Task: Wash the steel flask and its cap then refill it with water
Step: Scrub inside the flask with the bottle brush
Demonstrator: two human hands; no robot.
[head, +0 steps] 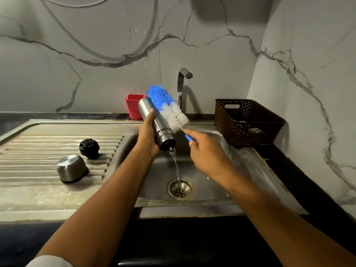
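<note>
My left hand (147, 132) grips the steel flask (154, 122) over the sink basin (210, 182), tilted with its open mouth down and toward me. A thin stream of water (176, 164) runs from the mouth to the drain (181, 189). My right hand (206, 151) holds the blue handle of a bottle brush (169, 108). Its blue and white bristles lie along the flask's right side, outside it. On the ribbed drainboard (38, 151) to the left sit the black inner cap (89, 148) and the steel cup lid (71, 168), upside down.
A steel tap (182, 87) stands behind the basin; no water comes from it. A red plastic holder (133, 106) is behind the flask. A brown perforated basket (248, 122) sits on the counter right of the sink. Marble walls close in behind and on the right.
</note>
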